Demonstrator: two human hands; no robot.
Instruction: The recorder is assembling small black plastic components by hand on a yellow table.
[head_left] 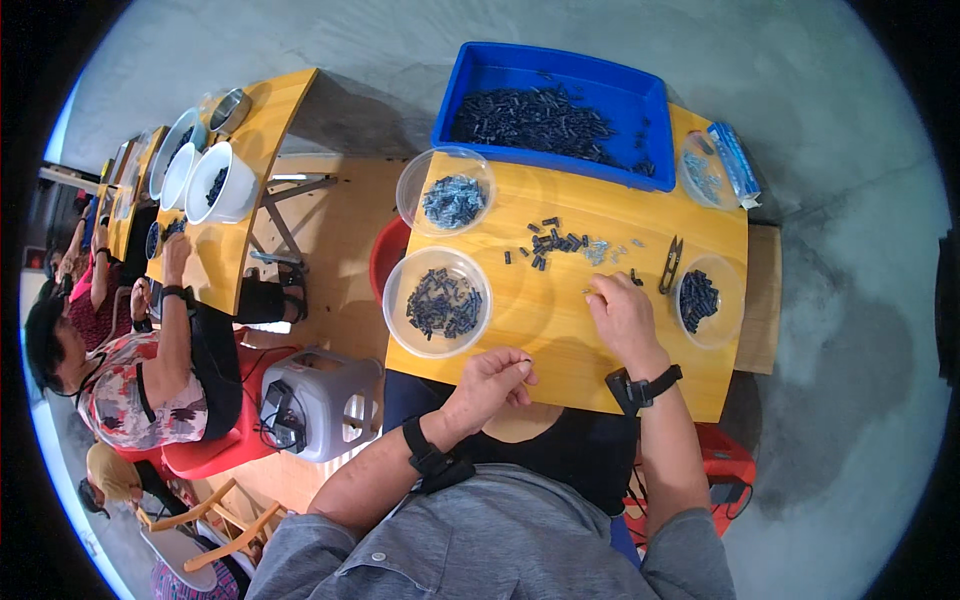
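Probably light, stiff black pieces [573,242], grab mid-sides; left hand [485,388] pinches something dark, right hand [624,318] something tiny.

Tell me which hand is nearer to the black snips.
Right. The right hand is close by, left of the black snips; the left hand is farther left, at the near edge of the table.

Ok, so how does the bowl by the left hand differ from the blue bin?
The bowl is round and see-through; the bin is rectangular and blue. The bin looks much larger than the bowl. The bowl sits near the left hand, the bin at the table's far end. Both hold loose dark pieces.
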